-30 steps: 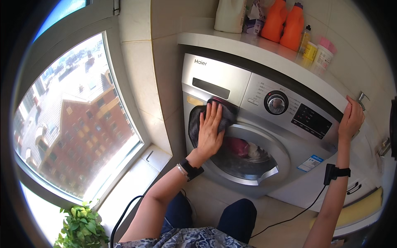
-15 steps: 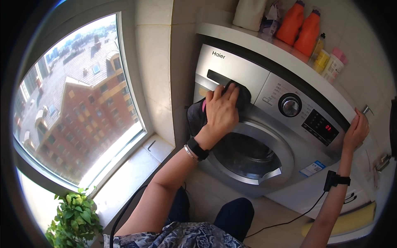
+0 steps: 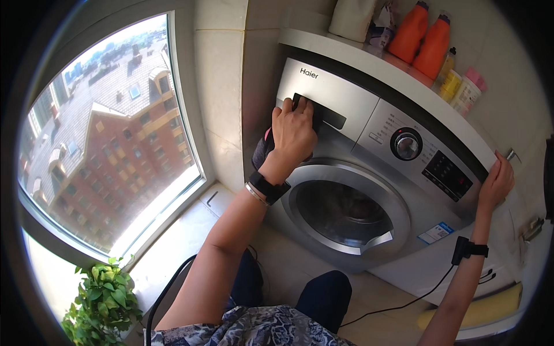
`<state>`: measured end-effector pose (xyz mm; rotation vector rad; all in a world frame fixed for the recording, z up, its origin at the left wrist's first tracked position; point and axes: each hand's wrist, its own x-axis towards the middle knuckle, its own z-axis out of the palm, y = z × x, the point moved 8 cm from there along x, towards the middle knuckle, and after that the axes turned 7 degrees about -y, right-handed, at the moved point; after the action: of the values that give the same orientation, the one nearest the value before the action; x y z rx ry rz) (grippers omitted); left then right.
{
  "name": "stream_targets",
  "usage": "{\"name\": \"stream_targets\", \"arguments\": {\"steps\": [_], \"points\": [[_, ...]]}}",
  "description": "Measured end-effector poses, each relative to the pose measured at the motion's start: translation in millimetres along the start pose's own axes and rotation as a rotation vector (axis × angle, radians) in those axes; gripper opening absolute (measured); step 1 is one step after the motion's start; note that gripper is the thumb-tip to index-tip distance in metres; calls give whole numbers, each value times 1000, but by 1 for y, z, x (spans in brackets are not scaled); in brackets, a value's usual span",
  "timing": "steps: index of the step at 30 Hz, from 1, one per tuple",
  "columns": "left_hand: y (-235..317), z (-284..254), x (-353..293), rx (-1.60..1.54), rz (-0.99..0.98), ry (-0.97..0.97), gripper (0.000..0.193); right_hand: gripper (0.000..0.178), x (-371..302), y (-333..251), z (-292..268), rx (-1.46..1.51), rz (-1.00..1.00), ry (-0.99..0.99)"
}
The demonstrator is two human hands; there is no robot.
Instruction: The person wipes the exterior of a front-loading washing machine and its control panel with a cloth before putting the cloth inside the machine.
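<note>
Left hand gripping the detergent drawer of a front-loading washing machine, right hand resting on its far corner.

The left hand, just above the frame's centre, is curling its fingers into the dark recess of the detergent drawer and pressing a dark cloth against the washing machine; the right hand, at the right edge, is lying flat and loose on the machine's top corner, clamped on nothing; the round door is sitting shut below centre; two orange bottles are standing on the shelf at upper right; a window is filling the left side.
</note>
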<state>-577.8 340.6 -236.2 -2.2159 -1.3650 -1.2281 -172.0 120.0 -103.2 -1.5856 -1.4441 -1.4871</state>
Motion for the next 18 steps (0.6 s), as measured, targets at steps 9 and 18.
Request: {"name": "stream_targets", "arguments": {"steps": [9, 18], "points": [[48, -1, -21, -120, 203, -13, 48, 27, -2, 7, 0, -49, -26, 38], [1, 6, -24, -43, 106, -48, 62, 25, 0, -6, -6, -20, -26, 56]]}}
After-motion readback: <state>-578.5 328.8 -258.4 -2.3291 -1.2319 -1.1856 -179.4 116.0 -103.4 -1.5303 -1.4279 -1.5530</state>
